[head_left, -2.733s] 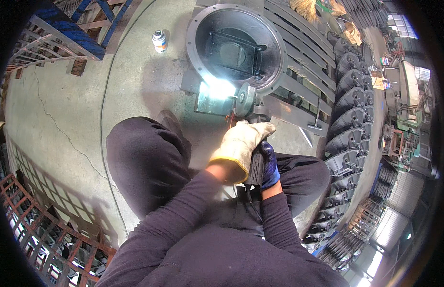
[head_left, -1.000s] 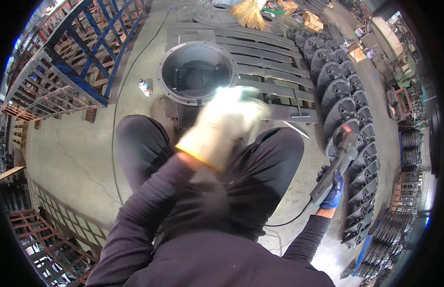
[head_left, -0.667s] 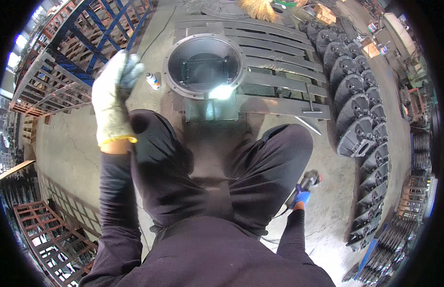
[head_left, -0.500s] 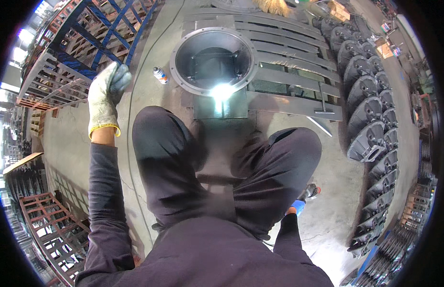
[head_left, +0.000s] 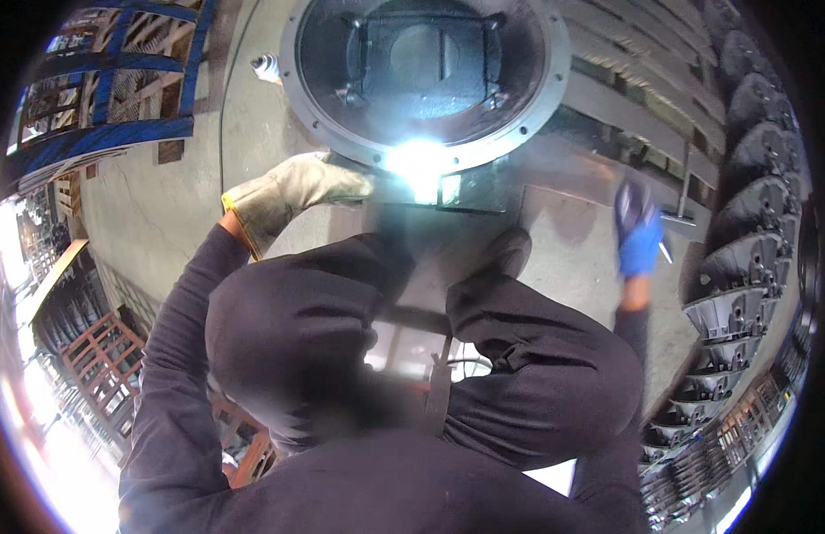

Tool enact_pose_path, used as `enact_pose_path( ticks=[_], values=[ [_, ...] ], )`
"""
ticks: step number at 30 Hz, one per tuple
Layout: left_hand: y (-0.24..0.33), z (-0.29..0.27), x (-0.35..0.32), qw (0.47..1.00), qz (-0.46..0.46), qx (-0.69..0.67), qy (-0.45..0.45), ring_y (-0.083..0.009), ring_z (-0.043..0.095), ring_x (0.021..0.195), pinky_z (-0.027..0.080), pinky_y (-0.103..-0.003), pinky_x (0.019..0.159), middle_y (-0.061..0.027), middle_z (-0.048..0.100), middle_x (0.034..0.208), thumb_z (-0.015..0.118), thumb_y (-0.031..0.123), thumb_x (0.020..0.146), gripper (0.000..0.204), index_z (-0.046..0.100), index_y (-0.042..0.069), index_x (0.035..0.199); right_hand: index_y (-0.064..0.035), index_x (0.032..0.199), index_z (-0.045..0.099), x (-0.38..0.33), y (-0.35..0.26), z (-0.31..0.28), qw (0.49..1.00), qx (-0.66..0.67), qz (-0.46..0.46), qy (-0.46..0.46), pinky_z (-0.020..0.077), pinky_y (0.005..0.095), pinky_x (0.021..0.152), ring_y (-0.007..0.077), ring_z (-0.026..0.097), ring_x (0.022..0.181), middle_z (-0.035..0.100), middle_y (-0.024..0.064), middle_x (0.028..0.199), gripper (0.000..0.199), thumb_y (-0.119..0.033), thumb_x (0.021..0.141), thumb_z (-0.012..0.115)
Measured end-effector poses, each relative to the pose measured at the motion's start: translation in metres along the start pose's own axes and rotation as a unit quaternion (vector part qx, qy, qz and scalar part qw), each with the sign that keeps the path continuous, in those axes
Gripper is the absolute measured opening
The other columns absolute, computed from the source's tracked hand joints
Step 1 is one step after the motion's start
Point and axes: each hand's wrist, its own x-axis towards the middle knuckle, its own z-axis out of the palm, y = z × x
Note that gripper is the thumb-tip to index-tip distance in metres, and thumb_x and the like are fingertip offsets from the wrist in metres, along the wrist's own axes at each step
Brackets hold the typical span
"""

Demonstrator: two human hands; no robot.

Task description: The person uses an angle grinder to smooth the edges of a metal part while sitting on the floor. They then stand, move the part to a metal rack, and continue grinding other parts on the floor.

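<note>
My left hand [head_left: 292, 191], in a pale work glove with a yellow cuff edge, reaches to the near left side of a large round metal housing [head_left: 297, 98]. Its fingers are stretched out, their tips by the dark plate [head_left: 479, 191] under the housing's flange; whether they touch it I cannot tell. Off to the right, my right hand [head_left: 639, 236] wears a blue glove with dark fingers and is smeared by motion, so whether it holds anything is unclear. White glare covers the near rim of the flange.
A slatted platform [head_left: 626, 111] extends right of the housing, with a T-shaped metal bar [head_left: 685, 182] on it. Rows of dark castings [head_left: 741, 209] line the right. A spray can [head_left: 267, 68] stands left of the housing, near a blue metal rack [head_left: 101, 147].
My left hand has come rightward to the flange, its curled fingers now stretched out. My right hand has risen from beside my leg to the platform's near edge. The view has shifted closer to the housing.
</note>
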Motion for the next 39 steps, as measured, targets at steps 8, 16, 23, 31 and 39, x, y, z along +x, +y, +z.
enact_pose_path(
  ticks=[8,16,23,31,39],
  values=[
    [0.018,0.017,0.000,0.957,-0.092,0.271,-0.037,-0.0130,0.067,0.121,0.055,-0.032,0.103,-0.0026,0.064,0.143,0.053,0.013,0.103,0.044,0.056,0.013,0.147,-0.0030,0.145,0.055,0.347,-0.231,0.077,0.982,0.074,-0.159,-0.070,0.0534,0.0476,0.101,0.0427,0.066,0.120,0.066,0.0284,0.132,0.067,-0.049,0.098,0.066],
    [0.006,0.039,0.002,0.985,0.038,0.167,-0.012,-0.0101,0.070,0.106,0.055,-0.026,0.097,-0.0033,0.077,0.113,0.062,0.020,0.105,0.033,0.069,-0.001,0.130,-0.0140,0.141,0.062,0.376,-0.214,0.123,0.986,0.005,-0.066,-0.154,0.0517,0.0517,0.100,0.0450,0.063,0.120,0.067,0.0232,0.132,0.055,-0.046,0.097,0.066],
    [0.011,0.078,-0.038,0.963,0.005,-0.153,0.222,-0.0180,0.071,0.113,0.055,-0.029,0.092,-0.0096,0.075,0.119,0.066,0.024,0.102,0.039,0.068,-0.002,0.131,-0.0103,0.155,0.047,0.222,-0.163,0.059,0.955,-0.013,0.193,-0.225,0.0508,0.0542,0.102,0.0468,0.063,0.122,0.063,0.0286,0.134,0.068,-0.049,0.101,0.061],
    [0.032,0.069,-0.014,0.822,-0.228,0.178,0.491,-0.0399,0.072,0.110,0.053,-0.044,0.094,-0.0226,0.076,0.111,0.072,0.058,0.088,0.066,0.070,0.006,0.128,-0.0017,0.134,0.059,0.047,-0.172,0.007,0.849,0.195,0.458,-0.176,0.0528,0.0424,0.089,0.0307,0.069,0.100,0.072,0.0181,0.116,0.051,-0.037,0.098,0.071],
    [0.029,0.081,-0.003,0.864,-0.124,0.437,0.215,-0.0347,0.075,0.094,0.057,-0.040,0.081,-0.0178,0.075,0.098,0.068,0.035,0.093,0.038,0.071,0.004,0.114,0.0008,0.136,0.060,-0.005,-0.113,-0.029,0.773,0.298,0.532,-0.174,0.0544,0.0394,0.088,0.0266,0.068,0.095,0.074,0.0158,0.115,0.054,-0.013,0.089,0.082]
  ],
)
